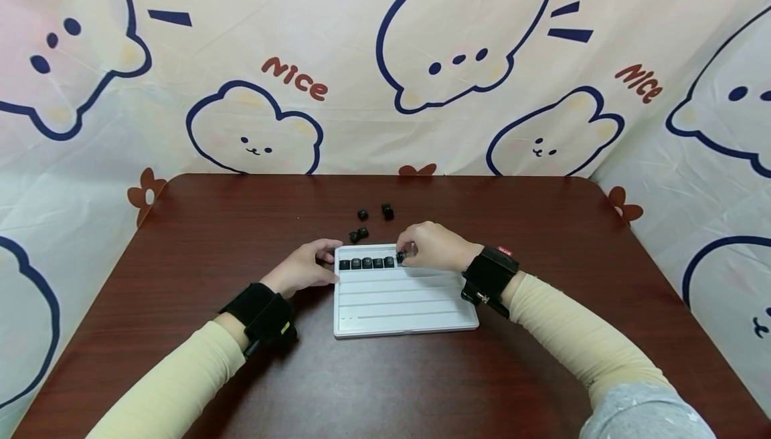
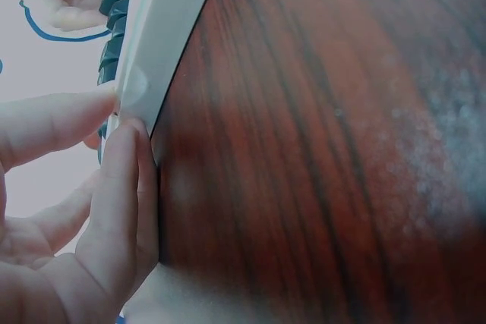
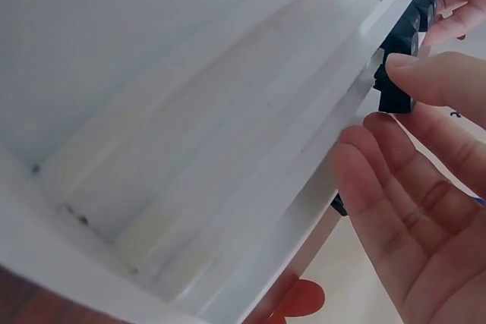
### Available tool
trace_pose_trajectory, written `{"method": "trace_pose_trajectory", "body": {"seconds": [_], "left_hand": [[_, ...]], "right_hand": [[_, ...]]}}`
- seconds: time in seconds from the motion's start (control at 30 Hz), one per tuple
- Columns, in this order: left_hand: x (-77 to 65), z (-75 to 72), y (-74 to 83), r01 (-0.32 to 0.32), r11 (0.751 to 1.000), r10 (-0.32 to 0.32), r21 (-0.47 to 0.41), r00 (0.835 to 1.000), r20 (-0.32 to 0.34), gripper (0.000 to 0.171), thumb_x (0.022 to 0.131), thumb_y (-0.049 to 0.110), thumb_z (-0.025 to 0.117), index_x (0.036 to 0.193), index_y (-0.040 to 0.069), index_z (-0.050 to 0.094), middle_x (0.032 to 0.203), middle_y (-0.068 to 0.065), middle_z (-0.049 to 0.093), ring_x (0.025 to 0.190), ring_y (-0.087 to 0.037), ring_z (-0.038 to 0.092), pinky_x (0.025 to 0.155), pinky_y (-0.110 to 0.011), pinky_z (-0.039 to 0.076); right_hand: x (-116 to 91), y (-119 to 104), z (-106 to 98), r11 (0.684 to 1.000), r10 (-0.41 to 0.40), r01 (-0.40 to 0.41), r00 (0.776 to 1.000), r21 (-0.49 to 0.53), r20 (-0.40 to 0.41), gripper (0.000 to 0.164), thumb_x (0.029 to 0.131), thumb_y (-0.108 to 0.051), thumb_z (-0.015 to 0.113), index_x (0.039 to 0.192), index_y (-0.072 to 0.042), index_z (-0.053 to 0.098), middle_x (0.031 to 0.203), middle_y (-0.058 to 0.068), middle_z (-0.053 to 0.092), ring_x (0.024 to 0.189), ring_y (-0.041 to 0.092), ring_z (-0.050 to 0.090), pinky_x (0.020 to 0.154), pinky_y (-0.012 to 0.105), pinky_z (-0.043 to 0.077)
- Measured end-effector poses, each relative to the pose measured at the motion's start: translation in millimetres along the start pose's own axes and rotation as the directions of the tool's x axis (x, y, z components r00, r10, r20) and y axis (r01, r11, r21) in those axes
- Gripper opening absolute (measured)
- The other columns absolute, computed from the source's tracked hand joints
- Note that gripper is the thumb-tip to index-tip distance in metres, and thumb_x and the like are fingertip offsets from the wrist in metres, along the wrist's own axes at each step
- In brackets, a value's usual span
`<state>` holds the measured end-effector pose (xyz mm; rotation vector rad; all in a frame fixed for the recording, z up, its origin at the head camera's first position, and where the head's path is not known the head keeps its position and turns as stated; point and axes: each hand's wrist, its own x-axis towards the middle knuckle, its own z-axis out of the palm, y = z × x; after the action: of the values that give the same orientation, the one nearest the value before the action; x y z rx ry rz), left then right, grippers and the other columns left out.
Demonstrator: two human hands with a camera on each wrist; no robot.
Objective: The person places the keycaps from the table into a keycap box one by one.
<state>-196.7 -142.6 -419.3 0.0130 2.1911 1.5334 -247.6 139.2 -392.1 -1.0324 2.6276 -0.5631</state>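
A white ridged tray (image 1: 406,305) lies on the table, with several black keycaps (image 1: 367,263) in a line along its far row, starting at the left end. My right hand (image 1: 436,246) pinches one more black keycap (image 3: 396,85) between thumb and fingers at the right end of that line. Its underside faces the tray's ridge in the right wrist view. At the tray's left edge, my left hand (image 1: 307,266) touches the rim (image 2: 163,36) with thumb and fingers, which are fairly straight in the left wrist view.
Just beyond the tray's far edge lie loose black keycaps (image 1: 358,234), and farther back a single one (image 1: 362,214) and a small cluster (image 1: 387,211). The dark brown table (image 1: 253,211) ends at a patterned cloth backdrop (image 1: 349,37).
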Motion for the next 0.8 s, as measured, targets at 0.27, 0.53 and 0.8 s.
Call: {"method": "trace_pose_trajectory", "body": {"seconds": [0.27, 0.53, 0.8], "left_hand": [[0.4, 2.5, 1.5, -0.001, 1.0, 0.001, 0.021, 1.0, -0.01, 0.067, 0.086, -0.013, 0.073, 0.148, -0.001, 0.049, 0.12, -0.02, 0.05, 0.102, -0.027, 0.056, 0.08, -0.032, 0.057], [-0.7, 1.9, 2.3, 0.007, 1.0, -0.006, 0.022, 1.0, -0.011, 0.067, 0.086, -0.012, 0.074, 0.148, -0.001, 0.049, 0.12, -0.02, 0.05, 0.102, -0.026, 0.056, 0.08, -0.031, 0.057], [-1.4, 1.0, 3.7, 0.014, 1.0, -0.014, 0.014, 1.0, -0.01, 0.067, 0.087, -0.012, 0.073, 0.148, 0.0, 0.048, 0.121, -0.019, 0.05, 0.105, -0.027, 0.054, 0.081, -0.032, 0.057]], "right_hand": [[-1.3, 0.6, 2.2, 1.0, 0.025, -0.025, 1.0, 0.008, 0.004, 0.016, 0.086, -0.005, 0.079, 0.102, -0.009, 0.077, 0.102, 0.003, 0.07, 0.084, 0.012, 0.062, 0.077, 0.029, 0.053], [-0.2, -0.4, 2.9, 1.0, 0.008, -0.008, 1.0, 0.007, 0.009, 0.016, 0.086, -0.006, 0.08, 0.102, -0.008, 0.078, 0.097, 0.0, 0.071, 0.083, 0.012, 0.061, 0.077, 0.029, 0.053], [-0.3, -3.4, 2.7, 1.0, 0.012, -0.012, 1.0, -0.001, 0.004, 0.016, 0.086, -0.007, 0.081, 0.101, -0.007, 0.079, 0.093, -0.001, 0.07, 0.081, 0.011, 0.06, 0.075, 0.029, 0.052]]}}
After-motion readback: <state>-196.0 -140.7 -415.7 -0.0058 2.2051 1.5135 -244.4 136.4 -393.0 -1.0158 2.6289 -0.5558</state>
